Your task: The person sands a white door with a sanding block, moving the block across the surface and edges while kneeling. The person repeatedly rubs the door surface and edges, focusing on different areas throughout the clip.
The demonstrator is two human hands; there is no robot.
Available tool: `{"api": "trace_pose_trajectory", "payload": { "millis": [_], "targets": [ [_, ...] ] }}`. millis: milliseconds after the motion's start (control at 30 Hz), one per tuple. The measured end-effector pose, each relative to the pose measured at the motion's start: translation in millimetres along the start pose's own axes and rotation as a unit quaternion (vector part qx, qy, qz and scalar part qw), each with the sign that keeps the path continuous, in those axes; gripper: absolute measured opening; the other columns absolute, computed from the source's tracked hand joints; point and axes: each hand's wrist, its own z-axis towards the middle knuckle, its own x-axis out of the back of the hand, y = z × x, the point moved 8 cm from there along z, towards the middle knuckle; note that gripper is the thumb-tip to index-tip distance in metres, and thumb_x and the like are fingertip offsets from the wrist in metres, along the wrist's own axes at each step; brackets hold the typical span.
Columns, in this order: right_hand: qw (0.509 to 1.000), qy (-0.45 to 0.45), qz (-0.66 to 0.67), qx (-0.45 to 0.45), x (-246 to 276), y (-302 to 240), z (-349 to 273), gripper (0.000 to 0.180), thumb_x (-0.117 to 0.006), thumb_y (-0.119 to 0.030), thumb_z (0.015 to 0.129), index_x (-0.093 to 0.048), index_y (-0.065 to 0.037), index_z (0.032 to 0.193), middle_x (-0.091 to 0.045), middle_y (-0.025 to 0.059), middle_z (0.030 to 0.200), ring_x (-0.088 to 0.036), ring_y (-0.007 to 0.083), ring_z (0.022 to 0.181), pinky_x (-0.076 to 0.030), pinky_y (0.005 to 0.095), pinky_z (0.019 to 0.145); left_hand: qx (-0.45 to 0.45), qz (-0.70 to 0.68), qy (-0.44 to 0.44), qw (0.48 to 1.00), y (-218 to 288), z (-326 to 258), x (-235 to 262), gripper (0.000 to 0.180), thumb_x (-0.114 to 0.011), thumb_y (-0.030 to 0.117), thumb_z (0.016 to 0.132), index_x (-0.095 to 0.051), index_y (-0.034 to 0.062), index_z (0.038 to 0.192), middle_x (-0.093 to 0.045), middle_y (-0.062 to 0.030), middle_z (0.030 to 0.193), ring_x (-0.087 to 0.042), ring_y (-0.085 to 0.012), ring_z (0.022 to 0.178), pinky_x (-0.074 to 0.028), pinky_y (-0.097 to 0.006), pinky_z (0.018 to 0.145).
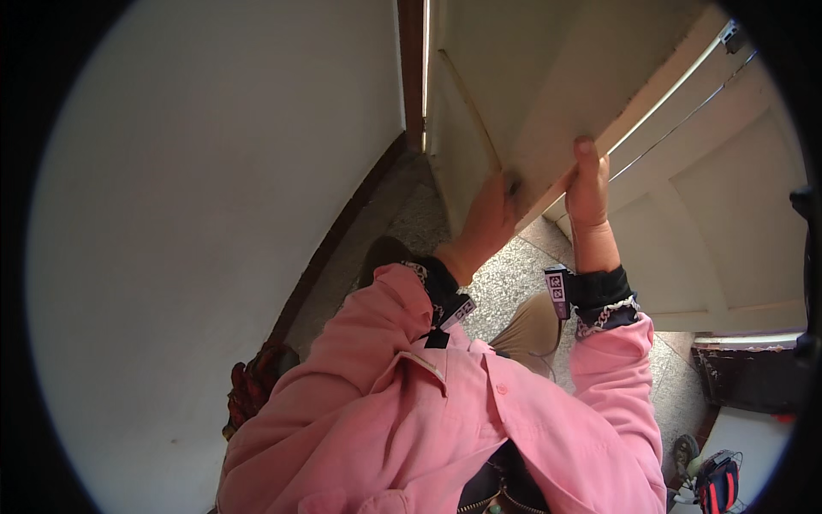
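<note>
A cream wooden door (pixel 548 77) fills the upper middle of the head view, its long edge slanting from the lower middle up to the right. My right hand (pixel 588 188) grips that edge, thumb up along it and the other fingers out of sight behind. On the door's near face, my left hand (pixel 486 216) is closed by a small dark fitting that it partly covers. What its fingers hold there I cannot make out. Pink sleeves and black wristbands with small marker tags cover both my wrists.
A white wall (pixel 214 171) with a dark brown baseboard (pixel 342 231) runs along the left. At right stands another cream panelled surface (pixel 728 214). Speckled floor (pixel 501 287) shows below the door. A dark, patterned bundle (pixel 257 381) lies by the wall; a black and red item (pixel 717 484) is at lower right.
</note>
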Motion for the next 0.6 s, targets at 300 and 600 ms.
{"api": "trace_pose_trajectory", "payload": {
  "millis": [300,600],
  "targets": [
    [1.000,0.013,-0.010,-0.020,2,11,-2,0.071,-0.064,-0.057,0.091,-0.059,0.005,0.124,-0.064,0.0109,0.115,-0.059,0.0211,0.107,-0.047,0.0357,0.093,0.060,-0.093,-0.007,0.994,-2,36,-12,0.025,-0.051,0.003,0.093,-0.051,-0.0023,0.117,-0.055,-0.0309,0.108,-0.057,-0.0539,0.096,-0.047,-0.055,0.078],
    [0.999,0.030,-0.010,0.022,6,14,-4,0.060,-0.059,-0.057,0.094,-0.065,0.002,0.105,-0.064,0.0063,0.096,-0.059,0.0168,0.094,-0.047,0.0323,0.079,0.059,-0.030,-0.040,0.997,7,-21,-2,0.027,-0.052,0.002,0.091,-0.050,-0.0026,0.118,-0.053,-0.0296,0.103,-0.053,-0.0543,0.094,-0.046,-0.053,0.077]
  ]
}}
